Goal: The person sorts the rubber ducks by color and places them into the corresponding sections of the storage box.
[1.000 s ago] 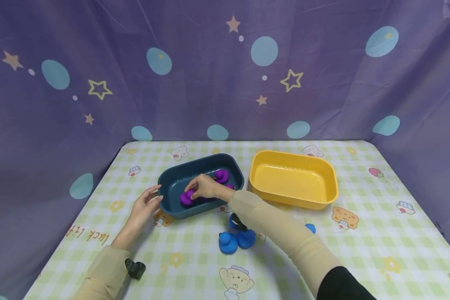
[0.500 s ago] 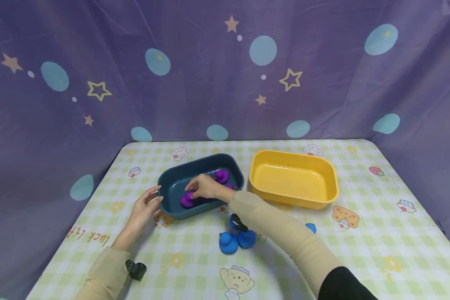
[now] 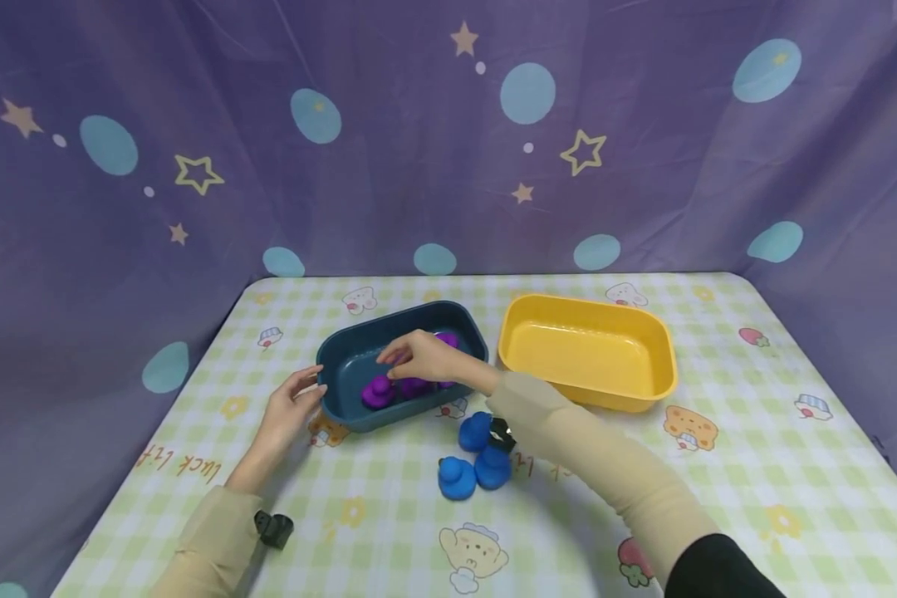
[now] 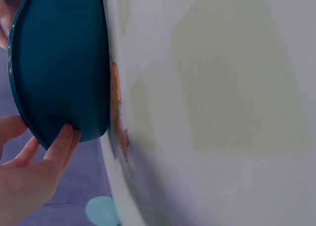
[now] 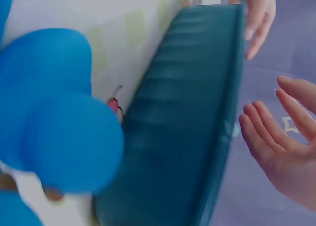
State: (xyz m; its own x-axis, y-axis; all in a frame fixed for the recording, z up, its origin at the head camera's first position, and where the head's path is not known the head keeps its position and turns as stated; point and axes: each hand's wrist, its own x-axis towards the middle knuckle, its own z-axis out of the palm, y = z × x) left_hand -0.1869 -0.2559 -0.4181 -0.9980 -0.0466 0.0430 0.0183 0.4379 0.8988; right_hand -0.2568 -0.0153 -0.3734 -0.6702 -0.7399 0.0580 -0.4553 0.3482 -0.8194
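On the counter (image 3: 718,349), a yellow basin (image 3: 583,357) is standing right of the right grip (image 3: 429,359), a teal basin (image 3: 345,365) beneath that grip. The left grip (image 3: 287,412) is touching the teal basin's end with relaxed fingers; the right grip, loosely parted, is holding nothing above purple toy ducks (image 3: 377,392) in the teal basin.

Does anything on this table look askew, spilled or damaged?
No spill or damage shows. Slightly odd: the teal tub sits askew to the back edge of the tablecloth, and blue ducks lie loose outside the tub, while purple ducks sit inside.
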